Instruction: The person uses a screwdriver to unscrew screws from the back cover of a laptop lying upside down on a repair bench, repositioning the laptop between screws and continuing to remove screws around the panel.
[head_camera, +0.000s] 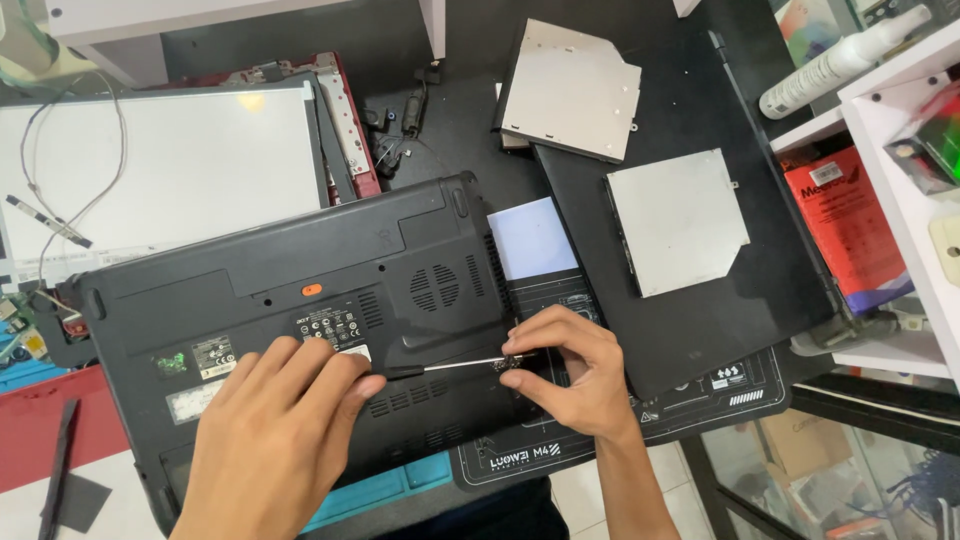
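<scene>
A black laptop (300, 270) lies upside down in front of me, its underside facing up with vents and stickers. My left hand (275, 435) rests on its near edge and grips the dark handle of a thin screwdriver (455, 366). The metal shaft runs right to the laptop's right edge. There my right hand (575, 372) pinches the tip of the shaft and a small part at the laptop's edge.
A bare white screen panel (160, 165) lies behind the laptop on a red lid. Two silver optical drives (570, 90) (680, 220) rest on a black mat (700, 330). White shelves (900, 140) with a red box and a white bottle (840, 62) stand at right.
</scene>
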